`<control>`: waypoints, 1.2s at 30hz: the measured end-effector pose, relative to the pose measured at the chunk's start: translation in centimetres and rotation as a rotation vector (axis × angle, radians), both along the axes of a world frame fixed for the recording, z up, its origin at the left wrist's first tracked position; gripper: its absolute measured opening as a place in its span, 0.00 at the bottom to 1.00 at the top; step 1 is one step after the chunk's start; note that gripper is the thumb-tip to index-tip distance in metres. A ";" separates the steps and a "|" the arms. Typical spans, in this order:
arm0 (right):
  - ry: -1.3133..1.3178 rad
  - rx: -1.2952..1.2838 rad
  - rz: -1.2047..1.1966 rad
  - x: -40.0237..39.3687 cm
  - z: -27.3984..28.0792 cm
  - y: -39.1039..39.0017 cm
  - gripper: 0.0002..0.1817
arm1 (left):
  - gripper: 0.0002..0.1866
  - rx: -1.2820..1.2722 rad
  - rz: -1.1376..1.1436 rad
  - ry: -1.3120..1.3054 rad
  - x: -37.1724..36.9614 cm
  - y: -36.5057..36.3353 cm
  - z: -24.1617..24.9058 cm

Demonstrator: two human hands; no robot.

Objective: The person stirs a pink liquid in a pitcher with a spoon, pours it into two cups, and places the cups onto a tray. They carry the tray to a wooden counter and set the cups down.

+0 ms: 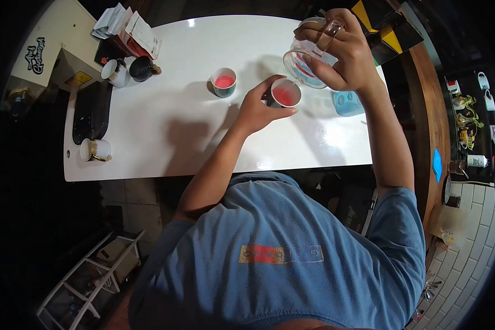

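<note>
Pink-red liquid shows inside a cup [285, 94] that my left hand [257, 108] grips around its side, over the white table. Above and to the right of it, my right hand [344, 52] holds a clear glass pitcher [308, 61] by the handle, tilted with its mouth towards that cup. Some reddish liquid is visible in the pitcher. A second cup [224, 83] with similar liquid stands to the left, touched by neither hand. The light blue container [347, 103] stands below my right hand.
On the white table [165, 132], a white-and-gold mug [95, 149], a dark tray [91, 113], a white cup [115, 73] and a black pitcher [143, 69] stand at the left. Packets [135, 33] are behind them. A black-and-yellow box [388, 36] is at the back right.
</note>
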State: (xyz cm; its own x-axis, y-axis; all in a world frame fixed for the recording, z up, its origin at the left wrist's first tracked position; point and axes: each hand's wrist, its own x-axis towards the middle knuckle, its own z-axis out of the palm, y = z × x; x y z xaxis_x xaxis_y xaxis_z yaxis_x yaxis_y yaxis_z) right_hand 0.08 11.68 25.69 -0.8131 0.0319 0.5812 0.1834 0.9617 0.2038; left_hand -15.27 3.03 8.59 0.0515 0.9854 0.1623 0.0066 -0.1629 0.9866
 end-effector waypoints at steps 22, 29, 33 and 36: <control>0.433 -0.477 -0.335 9.3 -7.5 3.5 0.11 | 0.39 0.003 0.244 0.205 -0.1 3.6 -6.8; 0.419 -0.492 -0.328 9.9 -8.4 4.4 0.10 | 0.38 -0.130 0.259 0.094 -0.1 4.2 -7.3; 0.416 -0.520 -0.311 9.9 -8.4 4.8 0.10 | 0.38 -0.129 0.280 0.071 0.1 4.4 -7.8; 0.386 -0.452 -0.280 9.3 -8.0 5.0 0.10 | 0.42 -0.145 0.297 0.032 0.2 4.3 -7.9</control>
State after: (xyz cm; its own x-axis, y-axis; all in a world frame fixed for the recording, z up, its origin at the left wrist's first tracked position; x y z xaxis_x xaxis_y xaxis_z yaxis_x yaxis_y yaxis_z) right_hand 9.35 16.65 17.67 -0.4738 0.5220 0.7092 0.4184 0.8421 -0.3403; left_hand -15.11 7.30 0.64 -0.2390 0.9708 0.0219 0.0636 -0.0068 0.9979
